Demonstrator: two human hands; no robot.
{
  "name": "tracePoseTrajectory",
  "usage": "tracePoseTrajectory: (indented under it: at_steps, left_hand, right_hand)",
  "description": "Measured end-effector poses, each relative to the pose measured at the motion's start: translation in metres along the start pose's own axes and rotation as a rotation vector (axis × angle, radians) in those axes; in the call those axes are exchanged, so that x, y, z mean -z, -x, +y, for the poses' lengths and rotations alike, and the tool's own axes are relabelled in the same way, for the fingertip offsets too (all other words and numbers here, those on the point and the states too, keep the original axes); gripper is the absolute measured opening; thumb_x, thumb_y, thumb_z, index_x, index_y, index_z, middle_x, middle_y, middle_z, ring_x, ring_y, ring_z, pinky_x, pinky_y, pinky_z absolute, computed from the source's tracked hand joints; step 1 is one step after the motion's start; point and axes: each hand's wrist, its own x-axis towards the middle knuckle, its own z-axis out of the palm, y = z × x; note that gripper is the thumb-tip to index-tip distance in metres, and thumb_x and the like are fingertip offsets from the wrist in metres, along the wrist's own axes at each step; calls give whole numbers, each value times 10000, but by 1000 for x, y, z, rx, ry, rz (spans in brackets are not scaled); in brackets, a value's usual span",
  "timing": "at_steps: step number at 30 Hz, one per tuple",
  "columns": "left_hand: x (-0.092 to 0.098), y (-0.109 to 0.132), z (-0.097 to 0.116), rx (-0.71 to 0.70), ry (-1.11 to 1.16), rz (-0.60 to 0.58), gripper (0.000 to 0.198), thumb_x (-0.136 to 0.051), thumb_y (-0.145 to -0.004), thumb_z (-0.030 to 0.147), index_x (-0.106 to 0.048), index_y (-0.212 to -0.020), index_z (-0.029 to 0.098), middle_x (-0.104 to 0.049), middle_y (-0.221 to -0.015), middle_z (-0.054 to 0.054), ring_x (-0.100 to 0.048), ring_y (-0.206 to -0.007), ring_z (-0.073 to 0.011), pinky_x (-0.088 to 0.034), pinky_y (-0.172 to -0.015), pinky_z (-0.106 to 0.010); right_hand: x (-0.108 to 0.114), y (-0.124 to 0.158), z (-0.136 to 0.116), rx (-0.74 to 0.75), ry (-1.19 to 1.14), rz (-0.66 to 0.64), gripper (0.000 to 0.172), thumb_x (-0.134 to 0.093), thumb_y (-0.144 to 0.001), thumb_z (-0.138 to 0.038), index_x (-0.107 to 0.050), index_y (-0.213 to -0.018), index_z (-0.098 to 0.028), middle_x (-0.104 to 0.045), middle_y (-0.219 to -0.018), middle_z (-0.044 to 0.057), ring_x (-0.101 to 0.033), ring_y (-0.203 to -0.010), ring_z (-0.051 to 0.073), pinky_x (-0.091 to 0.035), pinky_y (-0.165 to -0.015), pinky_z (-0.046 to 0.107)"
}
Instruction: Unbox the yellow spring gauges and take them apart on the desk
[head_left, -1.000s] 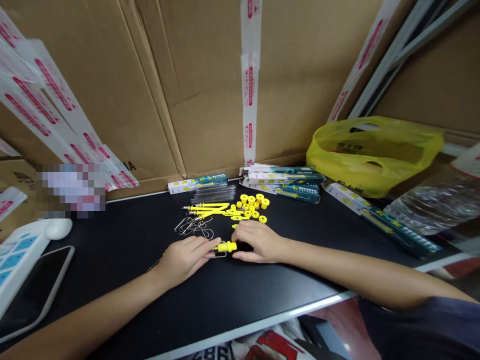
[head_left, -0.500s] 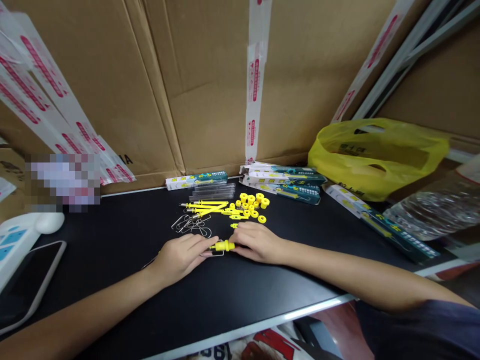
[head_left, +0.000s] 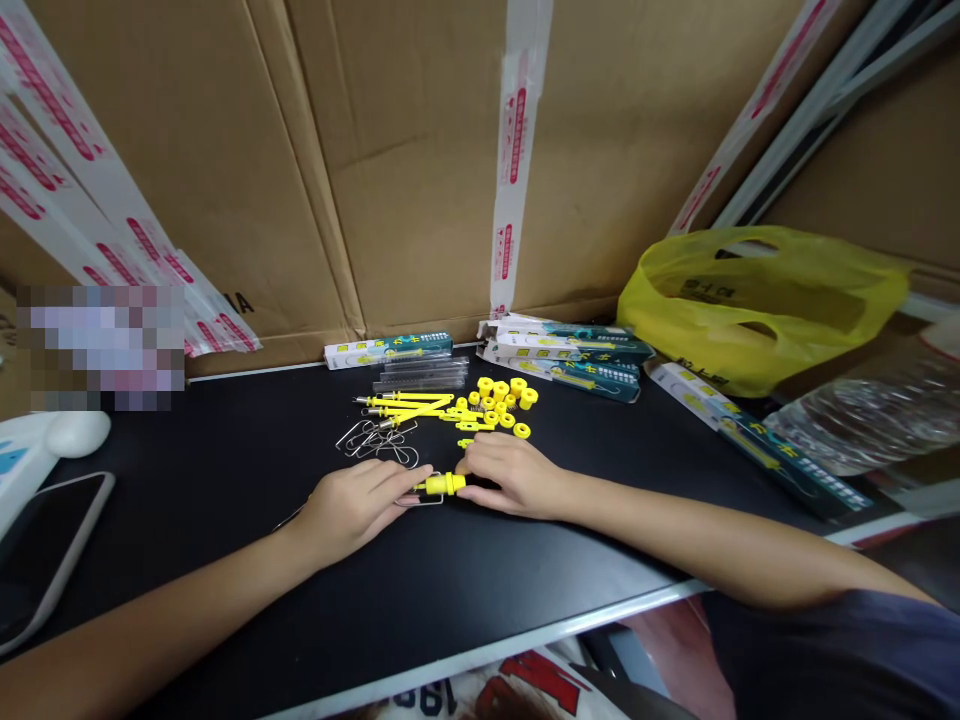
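Observation:
My left hand (head_left: 356, 510) is closed around a spring scale, most of it hidden in the palm. Its yellow end piece (head_left: 442, 485) and a bent wire loop (head_left: 427, 502) stick out past the fingertips, and a thin metal end shows by the wrist. The thumb and fingers of my right hand (head_left: 510, 475) pinch the right tip of that end piece. Just beyond the hands lie a tangle of wire hooks (head_left: 379, 440), several yellow rods with metal ends (head_left: 409, 407) and a cluster of small yellow caps and rings (head_left: 501, 400).
Clear plastic tubes (head_left: 420, 372) lie behind the rods. Printed boxes (head_left: 562, 352) are stacked at the back, with another box (head_left: 757, 440) at the right. A yellow plastic bag (head_left: 810, 290) and a clear bottle (head_left: 847, 410) stand right. A phone (head_left: 56, 550) lies left.
The camera view has shifted slightly. Both hands stay together at the yellow end piece, with only a small shift of the right fingers at its tip.

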Motion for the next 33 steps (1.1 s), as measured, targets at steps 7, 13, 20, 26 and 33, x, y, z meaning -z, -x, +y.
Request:
tracePoseTrajectory:
  at_steps: [7,13,20,26,33]
  left_hand:
    - [0,1,0,13,4,8,330,-484,-928,250,-512,-1251,192,-669,-957,-41,-629,-806,-127,-519,-728,-236]
    - [-1,1,0,2,-7,3,328,-487,-929,256,-505,-1248,179,-666,-954,-41,-620,-805,-131,-513,-711,-237]
    - [-1,2,0,1,4,5,330,-485,-930,252,-503,-1251,179,-663,-962,-44,-620,-802,-131,-511,-722,-238]
    - [-2,2,-1,8,10,0,336,-486,-931,253,-494,-1260,185,-663,-970,-44,-620,-815,-132,-509,-726,-239]
    - [-1,1,-1,10,14,5,330,-490,-929,255,-508,-1252,186,-663,-959,-36,-621,-808,-125,-508,-726,-231]
  right_hand:
    - [-1,1,2,75,64,7,127,-441,-944,-255,-534,-972,-173,-575,-754,33,-497,-705,143,-364,-637,251]
    - [-2,2,2,44,-17,59,217,-506,-911,-378,-515,-963,-167,-581,-744,25,-504,-683,142,-379,-621,251]
    - [0,1,0,-23,8,-8,282,-394,-951,-393,-548,-903,-161,-579,-766,46,-492,-701,158,-381,-648,270]
    - [0,0,-1,8,34,-12,245,-433,-939,-361,-564,-868,-167,-566,-742,39,-479,-698,154,-364,-646,261]
    - [-2,3,2,41,-10,45,87,-464,-917,-239,-514,-948,-175,-571,-754,28,-492,-689,141,-381,-639,250]
